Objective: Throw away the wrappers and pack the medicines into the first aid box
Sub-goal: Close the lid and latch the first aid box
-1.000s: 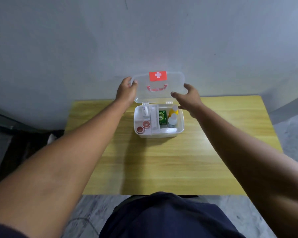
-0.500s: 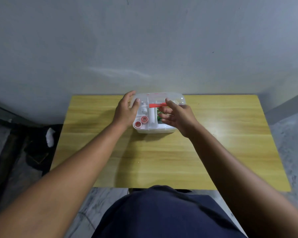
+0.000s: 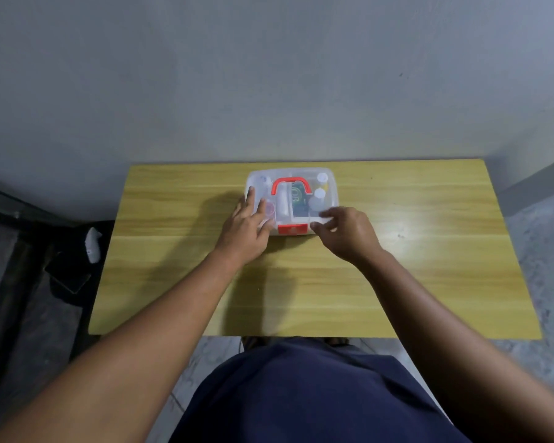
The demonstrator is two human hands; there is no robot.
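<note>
Two bare hands meet at a clear first aid box (image 3: pixel 328 183) lying closed at the upper middle of the frame, on the far part of a yellow wooden surface (image 3: pixel 429 266). Left of centre, the left hand (image 3: pixel 247 225) lies flat with fingers spread on the lid's left end. A red handle (image 3: pixel 290 185) lies on the lid, with bottles (image 3: pixel 319 198) visible beneath. Further right, the right hand (image 3: pixel 346 233) pinches the box's near right edge with curled fingertips.
</note>
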